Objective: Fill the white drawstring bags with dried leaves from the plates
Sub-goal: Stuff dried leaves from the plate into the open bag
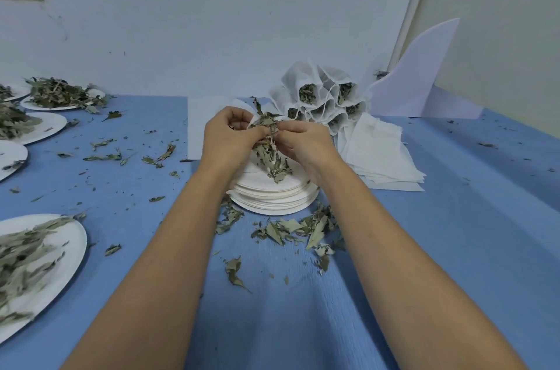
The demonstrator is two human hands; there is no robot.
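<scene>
My left hand (227,135) and right hand (303,142) both pinch the clump of dried leaves (270,154), fingers (238,115) curled around its top, above the stack of plates (272,203) on the counter (439,233). It looks light, brittle and quick to shed crumbs, so I would grip loosely at the bunched middle. The filled bags (321,97) lean just behind.

Open blue cloth (454,233) lies right of the plate stack (272,203). Filled bags (303,81) and flat bags (378,151) block the rear right; leaf plates (65,263) line the left edge.
</scene>
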